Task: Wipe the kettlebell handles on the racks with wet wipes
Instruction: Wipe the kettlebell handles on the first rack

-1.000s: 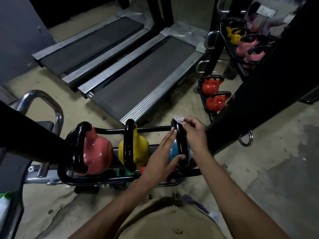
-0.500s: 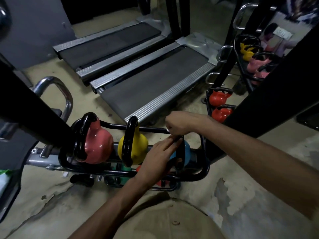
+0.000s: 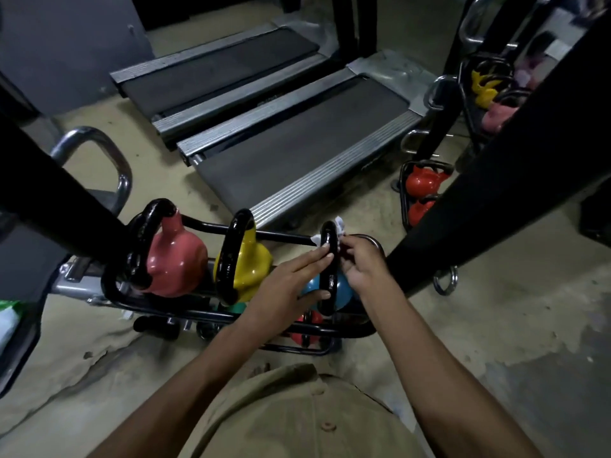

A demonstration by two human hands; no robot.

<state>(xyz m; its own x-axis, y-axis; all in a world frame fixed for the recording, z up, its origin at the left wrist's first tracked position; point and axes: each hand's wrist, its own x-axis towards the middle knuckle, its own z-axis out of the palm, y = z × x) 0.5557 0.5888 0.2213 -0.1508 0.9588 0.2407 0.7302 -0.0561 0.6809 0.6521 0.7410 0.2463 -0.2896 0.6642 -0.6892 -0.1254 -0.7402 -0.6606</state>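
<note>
The low black rack (image 3: 284, 238) carries a pink kettlebell (image 3: 175, 262), a yellow kettlebell (image 3: 248, 266) and, at its right end, the blue kettlebell (image 3: 344, 292), all with their glossy black loops standing upright. The blue one looks like heavy cast metal, rigid and unlikely to shift under a rub, so it needs bracing rather than lifting. Its handle (image 3: 330, 279) is smooth and probably slick once damp, and the arch at the top is the natural place to take hold. The left hand (image 3: 287, 285) lies flat against the left side of that handle, fingers straight and thumb reaching toward the lower leg, steadying it without closing round it. The right hand (image 3: 363, 262) sits just on the other side, fingers curled and pinching the wet wipe (image 3: 339, 224). The wipe is a light, limp white scrap draped over the top of the handle, showing on both sides of the arch.
</note>
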